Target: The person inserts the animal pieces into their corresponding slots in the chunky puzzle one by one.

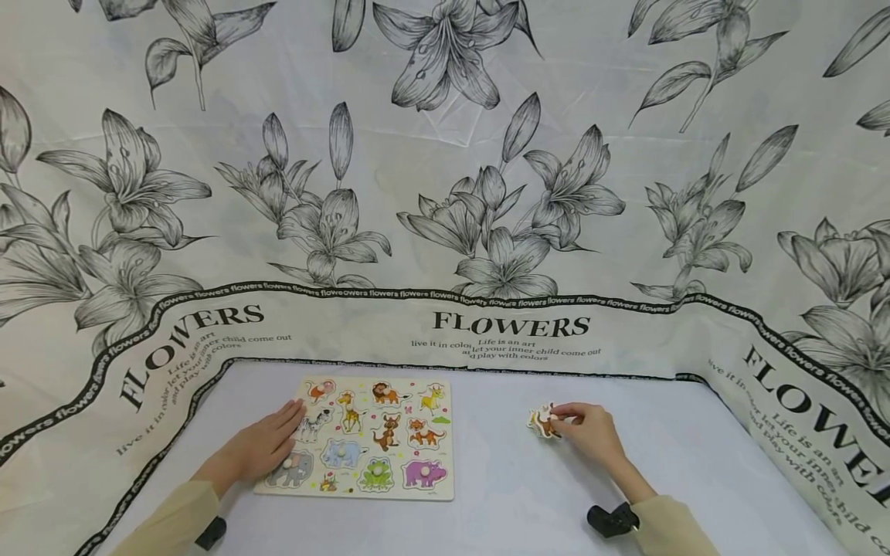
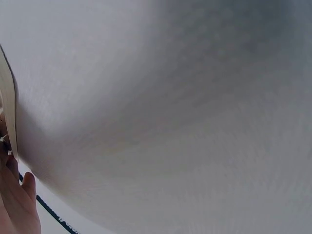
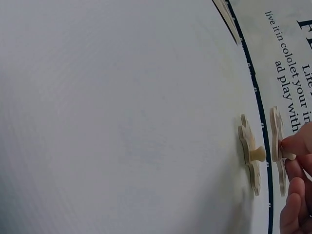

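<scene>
A wooden animal peg puzzle board (image 1: 448,432) lies on the table. My left hand (image 1: 259,448) rests flat along its left edge, fingers straight, fingertips near the zebra. In the left wrist view only part of that hand (image 2: 22,207) shows, beside the board's edge (image 2: 9,97). To the right of the board, my right hand (image 1: 591,434) pinches a brown-and-white puzzle piece (image 1: 554,426). The right wrist view shows this held piece (image 3: 276,136) side-on, its knob between thumb and fingers. Close by it, a second knobbed piece (image 3: 246,146) lies on the table.
Knobs show on the elephant (image 1: 292,469), the frog (image 1: 377,472) and the purple hippo (image 1: 424,473) in the board's lower part. A white floral cloth (image 1: 480,340) rises behind the table and along both sides.
</scene>
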{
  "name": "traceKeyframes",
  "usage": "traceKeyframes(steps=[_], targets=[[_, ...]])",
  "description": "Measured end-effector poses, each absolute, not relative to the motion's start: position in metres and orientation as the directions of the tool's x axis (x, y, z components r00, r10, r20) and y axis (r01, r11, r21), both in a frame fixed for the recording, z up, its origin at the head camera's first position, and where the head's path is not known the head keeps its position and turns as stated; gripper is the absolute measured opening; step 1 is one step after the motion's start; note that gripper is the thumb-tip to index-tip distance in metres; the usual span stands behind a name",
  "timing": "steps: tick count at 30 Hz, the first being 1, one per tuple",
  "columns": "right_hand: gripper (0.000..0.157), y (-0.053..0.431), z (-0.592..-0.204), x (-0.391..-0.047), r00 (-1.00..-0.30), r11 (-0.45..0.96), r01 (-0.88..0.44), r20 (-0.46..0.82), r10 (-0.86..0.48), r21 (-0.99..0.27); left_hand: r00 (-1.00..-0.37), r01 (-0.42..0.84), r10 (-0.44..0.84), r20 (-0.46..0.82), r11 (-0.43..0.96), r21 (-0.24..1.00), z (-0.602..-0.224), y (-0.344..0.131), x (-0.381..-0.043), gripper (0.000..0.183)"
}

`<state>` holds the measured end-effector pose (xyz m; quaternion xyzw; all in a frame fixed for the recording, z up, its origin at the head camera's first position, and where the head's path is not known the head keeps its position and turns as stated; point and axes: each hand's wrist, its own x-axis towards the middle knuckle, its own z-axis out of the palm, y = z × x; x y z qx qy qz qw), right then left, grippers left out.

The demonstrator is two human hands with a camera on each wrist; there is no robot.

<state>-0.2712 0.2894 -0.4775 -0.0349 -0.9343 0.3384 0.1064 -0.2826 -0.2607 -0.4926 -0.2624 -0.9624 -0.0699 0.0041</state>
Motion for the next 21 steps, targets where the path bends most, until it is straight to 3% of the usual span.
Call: traceKeyframes(steps=[21], targets=[[0.013, 0.258, -0.486, -0.272, -0.981, 0.690, -0.089, 0.181, 0.062, -0.718, -0.856, 0.517, 0.514, 0.060, 0.844, 0.143, -0.494, -0.261, -0.282, 0.053]])
